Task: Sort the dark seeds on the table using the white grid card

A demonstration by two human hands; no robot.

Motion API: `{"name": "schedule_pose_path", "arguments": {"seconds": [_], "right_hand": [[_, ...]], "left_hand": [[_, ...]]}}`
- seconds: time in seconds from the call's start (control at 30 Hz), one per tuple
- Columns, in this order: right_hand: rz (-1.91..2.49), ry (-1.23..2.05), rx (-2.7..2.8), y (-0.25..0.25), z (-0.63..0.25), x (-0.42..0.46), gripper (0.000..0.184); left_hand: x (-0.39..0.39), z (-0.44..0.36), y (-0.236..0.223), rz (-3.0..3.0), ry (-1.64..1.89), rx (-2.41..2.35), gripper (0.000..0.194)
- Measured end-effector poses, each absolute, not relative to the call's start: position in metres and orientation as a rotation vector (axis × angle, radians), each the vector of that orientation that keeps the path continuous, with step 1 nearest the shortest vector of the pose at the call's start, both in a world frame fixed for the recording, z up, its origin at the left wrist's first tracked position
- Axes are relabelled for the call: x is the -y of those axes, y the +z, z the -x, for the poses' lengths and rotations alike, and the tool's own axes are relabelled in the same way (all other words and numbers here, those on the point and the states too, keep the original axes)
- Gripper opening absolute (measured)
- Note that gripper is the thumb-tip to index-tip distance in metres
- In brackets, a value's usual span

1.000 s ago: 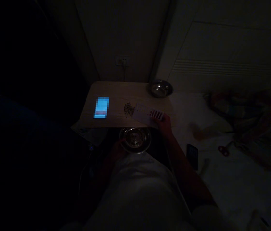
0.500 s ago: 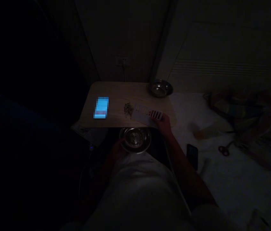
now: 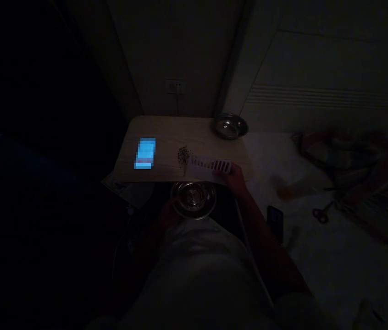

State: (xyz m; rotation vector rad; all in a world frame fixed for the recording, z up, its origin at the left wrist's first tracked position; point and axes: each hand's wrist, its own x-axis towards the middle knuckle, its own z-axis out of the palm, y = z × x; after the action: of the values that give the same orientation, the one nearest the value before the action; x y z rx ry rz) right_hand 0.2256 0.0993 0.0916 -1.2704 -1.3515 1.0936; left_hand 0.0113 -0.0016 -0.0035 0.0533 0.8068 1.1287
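The light is very dim. My right hand (image 3: 233, 176) grips the right end of a white slotted plate (image 3: 201, 173), flat-looking with a row of narrow openings. Its left end lies against a small heap of dark, seed-like bits (image 3: 183, 156) on the wooden table (image 3: 166, 130). Just under the table's front edge, my left hand (image 3: 169, 211) holds the left rim of a steel bowl (image 3: 194, 213). What lies in this bowl is too dark to make out, and most of the left fingers are hidden.
A second metal bowl (image 3: 231, 130) stands at the table's back right corner. On the left is a glowing, pixelated screen (image 3: 145, 153). A dark phone (image 3: 275, 222) and red-handled scissors (image 3: 320, 215) lie on the white surface to the right. A wall socket (image 3: 176, 86) sits behind the table.
My right hand has shifted the slotted plate slightly left and toward the table's front edge. A few dark bits now trail from the heap toward that edge. The bowl stays put.
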Motion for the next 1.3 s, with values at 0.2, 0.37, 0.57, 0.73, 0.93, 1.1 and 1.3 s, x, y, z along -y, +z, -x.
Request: {"name": "schedule_pose_path", "arguments": {"seconds": [0.2,0.37,0.57,0.73,0.93,1.1,1.3], "right_hand": [[1.239,1.144,1.364,0.090,-0.226,-0.098,0.027],[1.234,1.105,1.331,0.088,-0.216,-0.097,0.024],[1.232,1.159,1.384,0.083,-0.211,-0.095,0.025],[1.223,1.044,1.167,0.081,-0.221,-0.099,0.031],[1.260,0.758,1.034,0.083,-0.229,-0.108,0.033],[1.237,0.795,1.197,0.081,-0.214,-0.111,0.032],[1.174,0.715,1.389,0.079,-0.195,-0.123,0.028]], "left_hand": [[0.003,-0.007,-0.006,-0.071,1.120,-0.808,0.048],[0.003,-0.010,0.000,-0.076,1.148,-0.806,0.047],[-0.004,-0.010,0.003,0.009,1.212,-0.853,0.040],[-0.002,-0.010,0.002,0.008,1.320,-0.890,0.033],[-0.001,-0.009,0.004,0.034,1.279,-0.846,0.034],[0.000,-0.009,0.005,-0.001,1.293,-0.806,0.038],[0.000,-0.011,0.007,-0.062,1.342,-0.786,0.038]]}}
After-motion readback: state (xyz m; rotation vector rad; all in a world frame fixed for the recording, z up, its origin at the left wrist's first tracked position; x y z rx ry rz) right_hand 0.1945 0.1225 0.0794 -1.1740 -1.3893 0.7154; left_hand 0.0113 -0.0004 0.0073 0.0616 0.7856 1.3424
